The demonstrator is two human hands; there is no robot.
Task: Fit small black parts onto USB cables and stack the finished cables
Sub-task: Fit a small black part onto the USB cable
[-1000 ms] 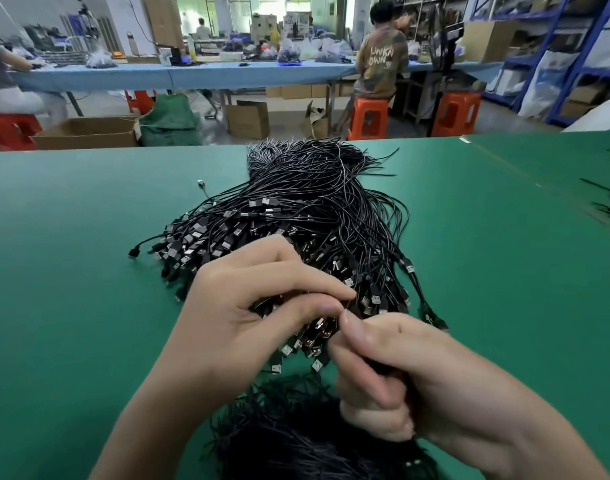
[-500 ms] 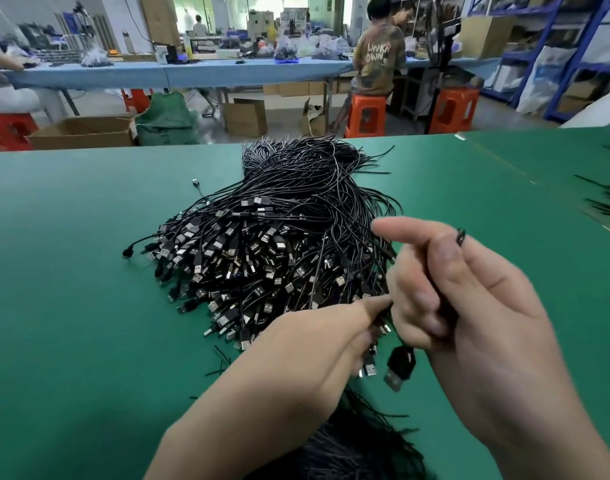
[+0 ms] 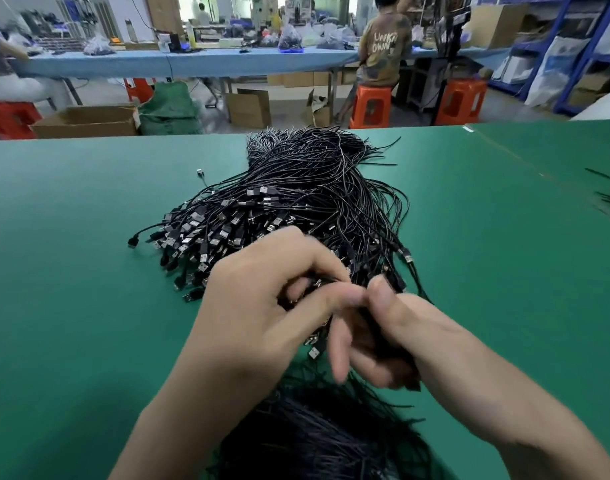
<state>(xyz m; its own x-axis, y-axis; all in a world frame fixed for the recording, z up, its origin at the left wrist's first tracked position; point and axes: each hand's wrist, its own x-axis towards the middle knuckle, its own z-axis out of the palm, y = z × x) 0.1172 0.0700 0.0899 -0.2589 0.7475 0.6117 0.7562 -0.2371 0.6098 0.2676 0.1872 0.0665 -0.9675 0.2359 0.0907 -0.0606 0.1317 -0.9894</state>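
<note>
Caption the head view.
Left hand and right hand, fingers curled, meet over a heap of black USB cables on the green table.

The flat green tabletop (image 3: 71, 289) lies bare and wide on the left and again on the right, so a hand could sweep through either side. The big tangled heap of thin black USB cables (image 3: 307, 202) blocks the middle, a second dark mass of black cables (image 3: 324, 445) crowds the near edge, and the left hand (image 3: 262, 306) and right hand (image 3: 410, 334) meet in the gap between them
</note>
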